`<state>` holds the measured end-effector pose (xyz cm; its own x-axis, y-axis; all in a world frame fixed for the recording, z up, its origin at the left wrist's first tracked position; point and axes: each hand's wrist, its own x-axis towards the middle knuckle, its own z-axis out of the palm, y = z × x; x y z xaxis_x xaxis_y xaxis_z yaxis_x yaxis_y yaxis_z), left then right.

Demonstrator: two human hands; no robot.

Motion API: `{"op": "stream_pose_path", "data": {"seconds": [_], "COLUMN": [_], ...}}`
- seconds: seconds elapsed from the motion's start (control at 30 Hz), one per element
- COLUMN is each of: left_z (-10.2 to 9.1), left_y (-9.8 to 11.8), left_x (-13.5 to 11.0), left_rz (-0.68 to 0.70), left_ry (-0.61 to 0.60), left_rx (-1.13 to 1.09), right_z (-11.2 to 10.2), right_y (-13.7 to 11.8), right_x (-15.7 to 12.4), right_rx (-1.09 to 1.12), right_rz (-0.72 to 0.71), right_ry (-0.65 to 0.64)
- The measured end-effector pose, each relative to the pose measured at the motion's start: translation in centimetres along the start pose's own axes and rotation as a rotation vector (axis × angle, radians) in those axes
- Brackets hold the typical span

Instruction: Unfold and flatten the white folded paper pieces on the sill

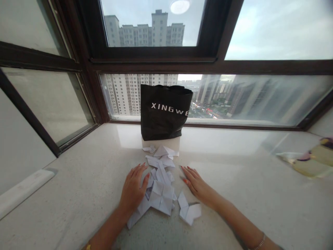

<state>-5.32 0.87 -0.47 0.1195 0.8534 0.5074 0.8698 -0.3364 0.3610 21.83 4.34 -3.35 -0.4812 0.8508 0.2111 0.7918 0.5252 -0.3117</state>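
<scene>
Several folded white paper pieces [161, 180] lie in a loose pile on a pale stone sill [234, 180]. My left hand [133, 189] rests flat on the left side of the pile, fingers stretched out and touching the paper. My right hand [195, 183] lies flat on the sill just right of the pile, fingers extended, holding nothing. One folded paper shape [189, 211] sits apart, just under my right wrist. A larger folded piece [161, 198] lies between my hands.
A black bag [163, 113] with white lettering stands upright behind the pile, against the window [234, 97]. At the right edge lies a blurred yellowish and purple object [312, 159]. A white strip [23, 189] runs along the left wall.
</scene>
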Motion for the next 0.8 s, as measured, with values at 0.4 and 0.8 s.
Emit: {"op": "stream_pose_path", "data": {"seconds": [0.4,0.8], "left_z": [-0.2,-0.1], "left_y": [1.1,0.5], "left_x": [0.6,1.2], "left_rz": [0.022,0.007], "left_ry": [-0.001,0.007], "left_rx": [0.055,0.008], "right_z": [-1.2,-2.3], "right_y": [-0.5,-0.4], "right_x": [0.8,0.5], "right_rx": [0.115,0.288], "right_rz": [0.053,0.121], "right_ry": [-0.032,-0.013]}}
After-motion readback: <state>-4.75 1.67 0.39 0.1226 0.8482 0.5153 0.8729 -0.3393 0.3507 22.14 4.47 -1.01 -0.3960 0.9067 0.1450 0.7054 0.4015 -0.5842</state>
